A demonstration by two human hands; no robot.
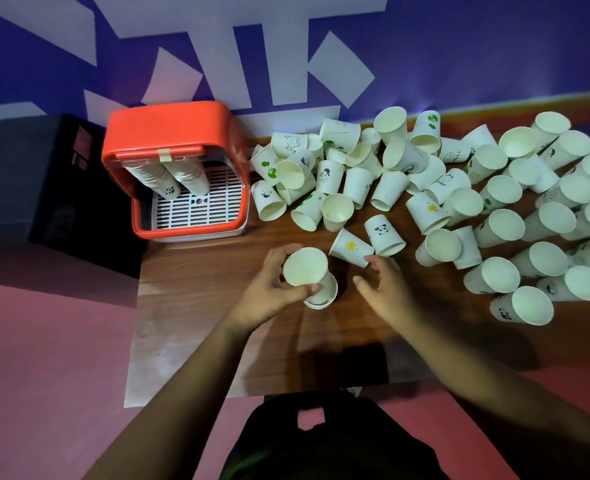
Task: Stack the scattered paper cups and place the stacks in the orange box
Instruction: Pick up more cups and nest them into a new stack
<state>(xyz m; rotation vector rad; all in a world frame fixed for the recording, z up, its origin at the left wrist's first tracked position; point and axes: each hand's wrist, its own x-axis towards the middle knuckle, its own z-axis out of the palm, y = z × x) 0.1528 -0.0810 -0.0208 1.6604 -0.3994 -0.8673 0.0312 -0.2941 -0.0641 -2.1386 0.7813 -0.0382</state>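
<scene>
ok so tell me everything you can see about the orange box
The orange box sits at the back left of the wooden table, by the wall. It looks like glossy plastic with rounded corners; its lid seems raised at the back, with tan tape on the front bar. A white slotted tray lines the bottom, and two stacks of paper cups lean inside against the far side. A white base shows under its front edge.

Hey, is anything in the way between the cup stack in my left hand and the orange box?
Nothing visible. Only bare table lies between the cup stack in your left hand and the orange box. The loose cups lie right of that path, and the two stacks inside lean at the box's back left.
</scene>
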